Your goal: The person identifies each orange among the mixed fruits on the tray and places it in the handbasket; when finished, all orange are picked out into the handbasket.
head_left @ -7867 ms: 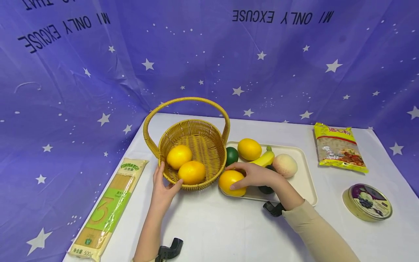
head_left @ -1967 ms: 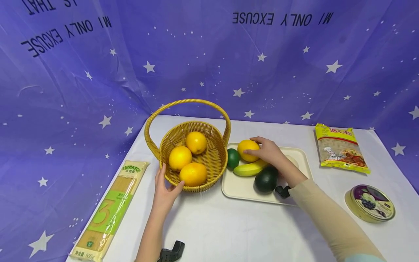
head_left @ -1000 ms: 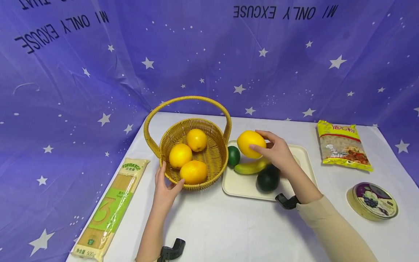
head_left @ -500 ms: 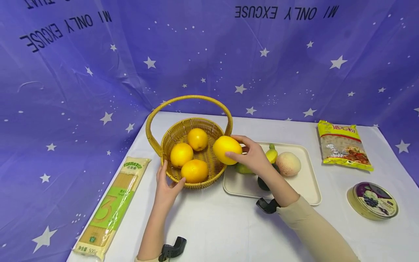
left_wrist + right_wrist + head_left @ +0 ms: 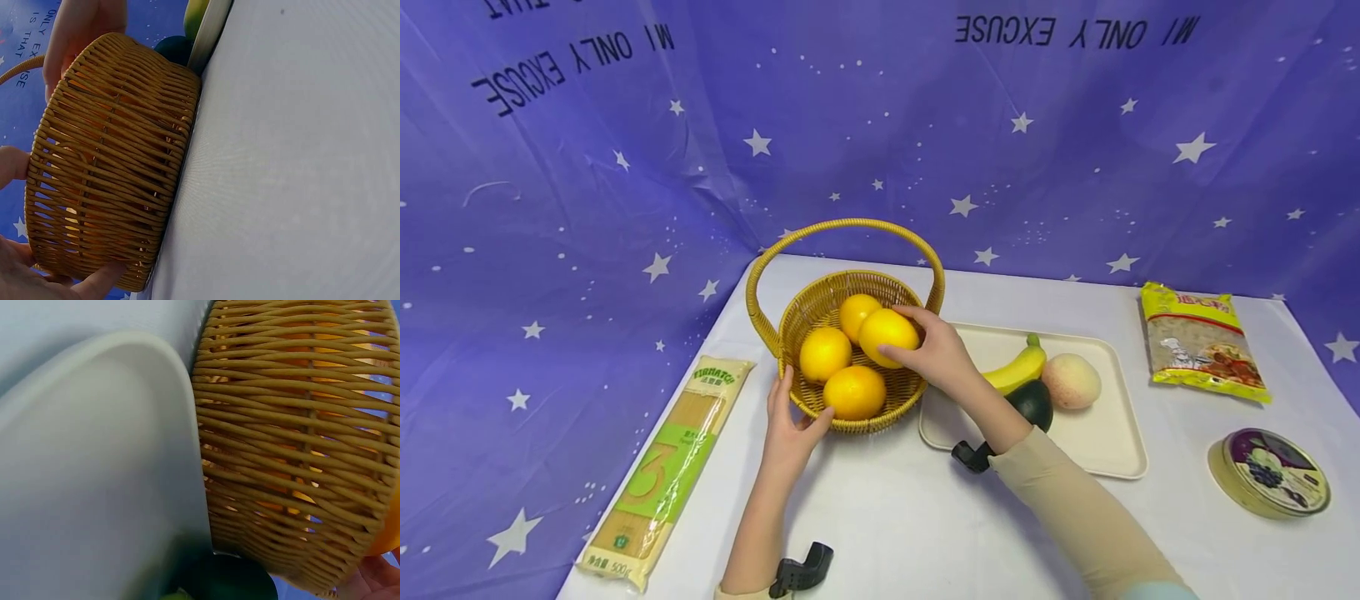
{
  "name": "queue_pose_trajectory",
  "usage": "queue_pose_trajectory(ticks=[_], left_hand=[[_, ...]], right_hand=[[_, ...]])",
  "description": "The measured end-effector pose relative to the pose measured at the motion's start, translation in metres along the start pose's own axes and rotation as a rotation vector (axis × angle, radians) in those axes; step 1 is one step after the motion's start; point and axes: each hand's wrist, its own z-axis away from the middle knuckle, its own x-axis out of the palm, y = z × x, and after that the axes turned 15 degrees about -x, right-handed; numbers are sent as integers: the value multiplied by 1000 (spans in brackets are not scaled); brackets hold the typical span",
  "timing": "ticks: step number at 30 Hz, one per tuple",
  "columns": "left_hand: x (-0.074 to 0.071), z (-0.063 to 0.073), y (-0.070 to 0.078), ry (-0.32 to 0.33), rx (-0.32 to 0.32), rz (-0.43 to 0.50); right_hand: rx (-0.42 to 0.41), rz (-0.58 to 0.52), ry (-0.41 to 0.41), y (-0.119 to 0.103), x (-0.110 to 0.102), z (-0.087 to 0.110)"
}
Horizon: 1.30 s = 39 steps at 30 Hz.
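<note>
A woven basket (image 5: 850, 283) with a tall handle stands on the table with three yellow lemons, among them a front lemon (image 5: 854, 392) and a left lemon (image 5: 825, 354), inside. My left hand (image 5: 793, 433) holds its left front rim, thumb at the front; in the left wrist view the fingers (image 5: 103, 281) lie against the woven wall. Inside the basket opening my right hand (image 5: 936, 350) grips another lemon (image 5: 887, 335) between thumb and fingers, close above the others. In the right wrist view the basket wall (image 5: 294, 425) hides most of this hand.
Right of the basket lies a cream tray (image 5: 1105, 450) with a banana (image 5: 1018, 369), a peach (image 5: 1072, 382) and a dark green avocado (image 5: 1032, 403). A spaghetti pack (image 5: 666, 471) lies left; a yellow pasta bag (image 5: 1206, 343) and a round tin (image 5: 1270, 473) are far right.
A third lemon went into the basket earlier. My right hand then picked another lemon off the tray and carried it left into the basket opening. My left hand has stayed on the rim.
</note>
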Motion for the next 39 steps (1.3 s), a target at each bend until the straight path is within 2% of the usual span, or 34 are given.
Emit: queue_pose_trajectory(ticks=[7,28,32,39], left_hand=[[0,2,2,-10,2,5],[0,3,2,-4,8,11],[0,3,3,-14,13,18],[-1,1,2,-15,9,12]], right_hand=[[-35,92,-48,1,9,-5],[-43,172,-127,-2,12,-5],[-40,165,-116,-4,12,-4],[-17,91,-61,-3,12,-2]])
